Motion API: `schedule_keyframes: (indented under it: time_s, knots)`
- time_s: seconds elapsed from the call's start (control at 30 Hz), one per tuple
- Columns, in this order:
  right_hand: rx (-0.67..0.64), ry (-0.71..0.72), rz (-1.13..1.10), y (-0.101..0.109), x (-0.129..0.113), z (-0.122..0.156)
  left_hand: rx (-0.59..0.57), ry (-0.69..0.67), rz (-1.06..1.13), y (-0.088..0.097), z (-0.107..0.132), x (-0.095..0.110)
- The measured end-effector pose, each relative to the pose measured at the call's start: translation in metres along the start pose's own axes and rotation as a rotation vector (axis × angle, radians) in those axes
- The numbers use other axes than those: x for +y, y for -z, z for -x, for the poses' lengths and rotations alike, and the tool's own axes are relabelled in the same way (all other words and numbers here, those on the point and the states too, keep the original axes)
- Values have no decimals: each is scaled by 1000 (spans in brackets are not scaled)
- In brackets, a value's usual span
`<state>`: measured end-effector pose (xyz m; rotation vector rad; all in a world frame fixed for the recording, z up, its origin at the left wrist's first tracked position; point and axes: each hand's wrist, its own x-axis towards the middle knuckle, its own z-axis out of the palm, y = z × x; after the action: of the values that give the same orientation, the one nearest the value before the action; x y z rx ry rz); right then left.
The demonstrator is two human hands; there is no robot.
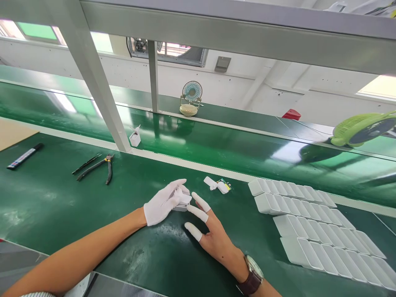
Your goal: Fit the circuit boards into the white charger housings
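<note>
My left hand (165, 202), in a white glove, is wrapped round a small white plastic housing (183, 199) just above the green bench. My right hand (213, 235), with white finger cots on several fingers and a watch on the wrist, is close to the housing's right side. Its fingers are spread with nothing between them; whether a fingertip touches the housing I cannot tell. Beyond the hands lie a loose white plastic piece (210, 182) and another white piece with a small green circuit board (224, 186). Part of the held housing is hidden by my left fingers.
Several rows of white plastic cases (309, 231) stand at the right. Pliers (108, 165), tweezers (86, 163) and a marker (25, 156) lie at the left. A white part (135, 137) sits by the metal post (102, 90). A small fan (192, 97) and a green fan (360, 128) stand farther back.
</note>
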<state>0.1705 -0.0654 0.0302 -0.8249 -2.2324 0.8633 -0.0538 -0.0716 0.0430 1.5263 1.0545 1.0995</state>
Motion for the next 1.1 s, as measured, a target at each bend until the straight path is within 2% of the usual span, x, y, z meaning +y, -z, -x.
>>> schedule_keyframes:
  time_s: [0.2,0.37,0.47,0.63,0.67,0.8,0.9,0.97,1.1]
  knots:
    - [-3,105,160,-12,1,-21,47,44,176,4,-2,0]
    - [-3,137,189,-26,6,-26,104,28,153,6,-2,-2]
    - [75,112,173,-19,1,-30,158,-8,164,9,-3,-3]
    - [302,123,148,3,-9,-37,234,-57,226,15,-3,-5]
    - [289,115,142,4,-8,-38,242,-55,229,15,-4,-6]
    - [71,62,110,1,-1,-38,243,-35,225,13,-6,-6]
    - [81,39,31,-4,4,-38,242,-28,159,6,-7,-6]
    - [136,-44,-113,-5,5,-40,262,-22,48,0,-5,-5]
    - [218,-414,-645,-6,0,-43,264,-94,-258,-17,0,-3]
